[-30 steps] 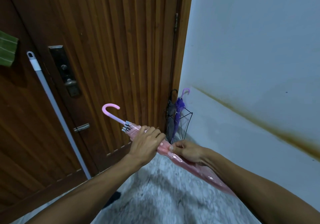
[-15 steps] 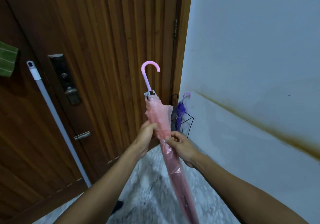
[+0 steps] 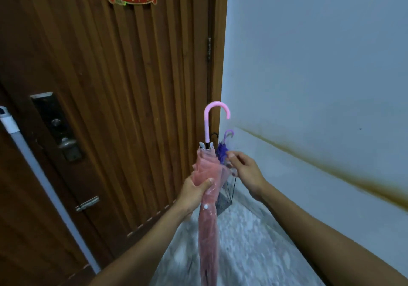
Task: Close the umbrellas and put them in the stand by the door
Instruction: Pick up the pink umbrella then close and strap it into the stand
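A: Where's the closed, translucent pink plastic umbrella with the curved pink handle [image 3: 207, 199]?

B: Held nearly upright, handle up, tip low and out of frame. The left hand [image 3: 194, 194] is wrapped around its gathered canopy.

A: And the right hand [image 3: 244, 169]?

B: Loosely open just beside the canopy's top, gripping nothing that I can see.

A: The black wire stand [image 3: 229, 194]?

B: Directly beyond the umbrella, in the corner, with 1 purple umbrella [image 3: 221, 151] already inside. I'd say the umbrella must rise, then go forward and down.
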